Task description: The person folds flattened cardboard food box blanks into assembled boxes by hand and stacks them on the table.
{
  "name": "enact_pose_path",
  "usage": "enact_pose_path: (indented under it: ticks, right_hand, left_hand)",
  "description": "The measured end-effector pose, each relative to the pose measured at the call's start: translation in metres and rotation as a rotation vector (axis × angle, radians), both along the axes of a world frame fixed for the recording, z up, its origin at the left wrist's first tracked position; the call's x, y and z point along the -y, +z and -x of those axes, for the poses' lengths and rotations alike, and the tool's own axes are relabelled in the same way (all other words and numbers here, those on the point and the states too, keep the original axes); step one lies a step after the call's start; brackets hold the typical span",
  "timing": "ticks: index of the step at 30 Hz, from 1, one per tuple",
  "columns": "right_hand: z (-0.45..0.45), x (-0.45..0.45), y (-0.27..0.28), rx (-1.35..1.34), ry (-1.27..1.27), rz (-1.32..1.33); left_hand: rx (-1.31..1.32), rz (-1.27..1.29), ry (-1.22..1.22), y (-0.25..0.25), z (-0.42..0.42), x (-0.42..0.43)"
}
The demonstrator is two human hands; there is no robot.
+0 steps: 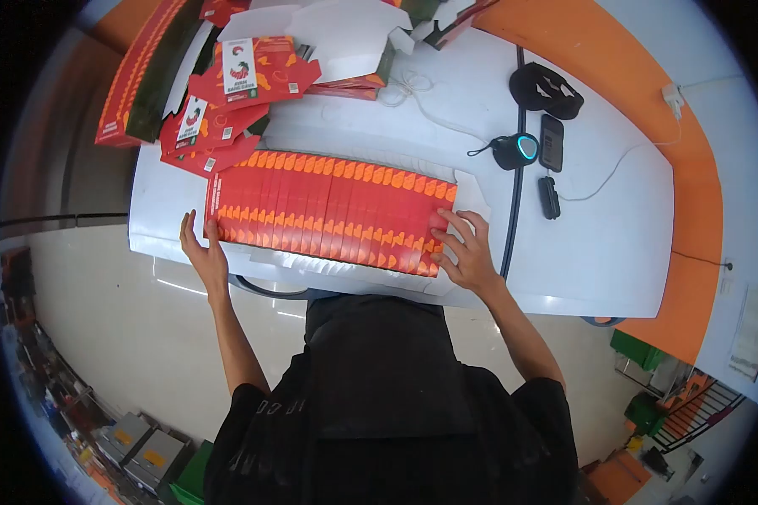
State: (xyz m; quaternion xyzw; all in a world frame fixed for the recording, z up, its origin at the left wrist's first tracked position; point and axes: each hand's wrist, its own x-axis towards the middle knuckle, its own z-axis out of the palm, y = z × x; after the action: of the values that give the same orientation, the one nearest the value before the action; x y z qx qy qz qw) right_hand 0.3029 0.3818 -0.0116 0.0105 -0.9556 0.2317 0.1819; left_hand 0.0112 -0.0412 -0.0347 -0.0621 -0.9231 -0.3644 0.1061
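Specifically, in the head view, the row of red-and-orange packs (328,210) lies between the fingers of the two hands, its length running from one hand to the other. The left hand (208,259) is at the row's left end; its thumb rests against or just beside the end pack, and its fingers point away from the body, spread apart from the thumb. Actual contact of the thumb cannot be confirmed. The right hand (472,257) is at the opposite end; its fingers are spread apart, with fingertips on the end packs and the thumb near the row's near corner.

Beyond the left fingers, red printed cartons (271,63) lie overlapped in a pile, adjoining the row's far left corner. Farther out from the same fingers is a long red box (141,71). Beyond the right fingers, to their right, a black speaker (515,151) with a lit ring, a phone (552,141) and a black pouch (546,91) rest on the white table (598,261).
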Motion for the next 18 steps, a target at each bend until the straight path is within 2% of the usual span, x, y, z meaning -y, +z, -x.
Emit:
enact_pose_path:
  ticks: [3,9,12,15,18]
  right_hand:
    - [0.014,-0.017,0.003,0.075,0.161,-0.062]
    - [0.042,-0.012,0.03,0.245,0.164,-0.161]
    - [0.048,-0.009,0.024,0.253,0.163,-0.148]
    - [0.058,-0.003,0.033,0.151,0.203,-0.203]
    - [0.066,-0.004,0.03,0.217,0.266,-0.237]
  left_hand:
    - [0.058,-0.061,-0.029,-0.005,0.001,0.002]
    - [0.273,-0.396,-0.096,-0.009,0.0,-0.005]
    - [0.305,-0.389,-0.119,-0.007,0.0,-0.004]
    - [0.313,-0.411,-0.131,-0.013,0.001,-0.002]
    - [0.298,-0.407,-0.148,-0.017,0.002,0.001]
